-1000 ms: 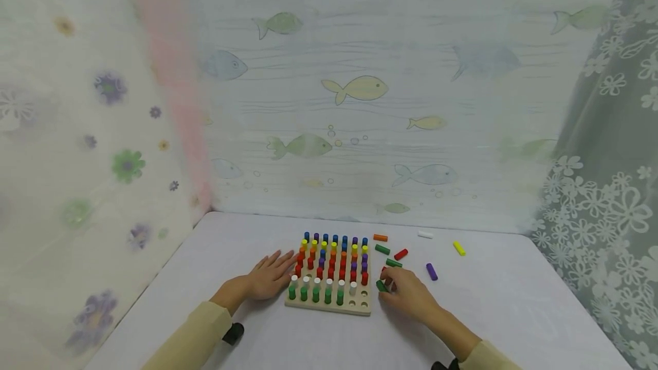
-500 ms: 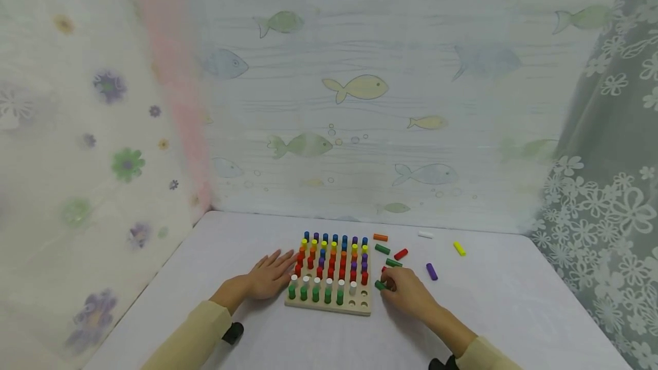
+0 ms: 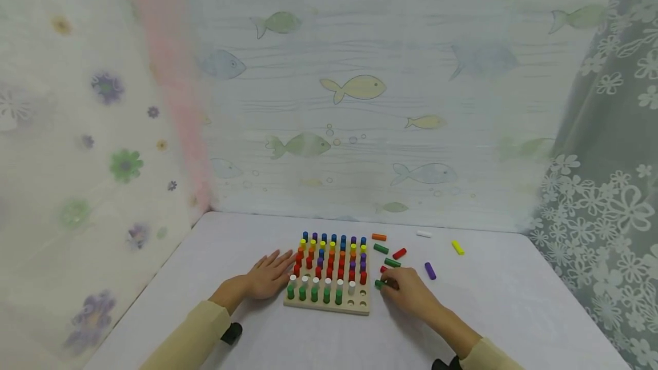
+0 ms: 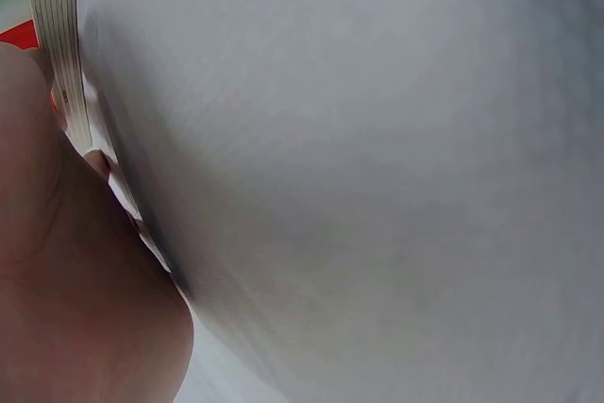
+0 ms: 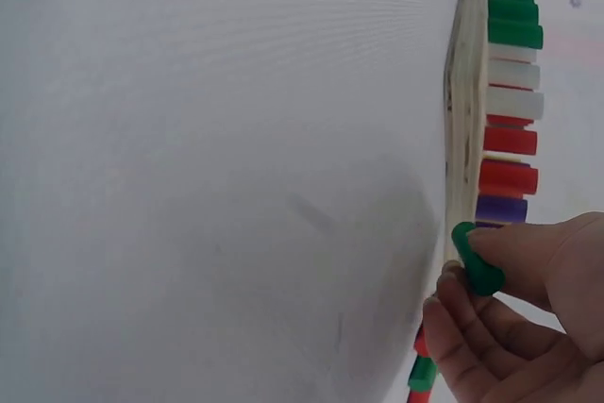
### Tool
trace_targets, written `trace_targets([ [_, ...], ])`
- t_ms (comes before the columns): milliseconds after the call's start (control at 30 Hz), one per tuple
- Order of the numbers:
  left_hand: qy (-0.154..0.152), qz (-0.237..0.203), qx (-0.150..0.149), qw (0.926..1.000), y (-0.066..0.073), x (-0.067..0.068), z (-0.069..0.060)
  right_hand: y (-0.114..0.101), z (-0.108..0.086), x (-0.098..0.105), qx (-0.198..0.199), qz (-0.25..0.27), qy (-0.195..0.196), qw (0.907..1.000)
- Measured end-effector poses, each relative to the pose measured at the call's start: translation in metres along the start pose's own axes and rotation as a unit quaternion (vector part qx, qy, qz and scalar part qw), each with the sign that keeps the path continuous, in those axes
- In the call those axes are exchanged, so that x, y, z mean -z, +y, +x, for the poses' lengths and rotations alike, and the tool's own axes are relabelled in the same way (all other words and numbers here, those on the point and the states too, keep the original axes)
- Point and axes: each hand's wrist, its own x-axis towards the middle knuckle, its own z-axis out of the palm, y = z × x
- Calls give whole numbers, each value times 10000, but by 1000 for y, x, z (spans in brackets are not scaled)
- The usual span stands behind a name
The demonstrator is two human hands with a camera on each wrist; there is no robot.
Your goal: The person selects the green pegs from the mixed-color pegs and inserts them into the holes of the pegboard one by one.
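Note:
A wooden pegboard [image 3: 329,308] stands on the table, filled with rows of coloured pegs; a few holes at its front right corner are bare. My left hand [image 3: 267,277] rests with extended fingers along the board's left side. In the left wrist view, part of that hand [image 4: 75,271] lies beside the board's edge [image 4: 58,44]. Just right of the board, my right hand [image 3: 409,293] pinches a green peg [image 5: 478,261] between thumb and fingers. A red peg [image 3: 384,269] lies partly hidden behind the right hand's fingers.
Loose pegs lie right of the board: orange [image 3: 379,237], green [image 3: 381,249], another green [image 3: 392,262], red [image 3: 399,253], white [image 3: 424,234], purple [image 3: 430,270] and yellow [image 3: 458,247]. A fish-patterned curtain [image 3: 360,130] hangs behind the table.
My right thumb and fingers have closed on the green peg, and less of the peg now shows in the head view. My left hand has stayed in place.

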Motion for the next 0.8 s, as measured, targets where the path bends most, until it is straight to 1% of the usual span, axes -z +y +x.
trace_targets([
  [100,-14,-7,-21,10000,-2,1,3,-1,0,4,17,48,88,9999],
  [300,-15,9,-44,10000,-8,1,9,-6,-2,14,133,232,424,9987],
  [400,-7,36,-36,10000,-8,-1,9,-10,-5,17,189,391,512,9977],
  [567,7,-19,-48,10000,-6,0,6,-18,-6,19,159,707,486,9962],
  [800,18,63,-92,9999,-5,1,6,-30,-7,17,180,1061,253,9939],
])
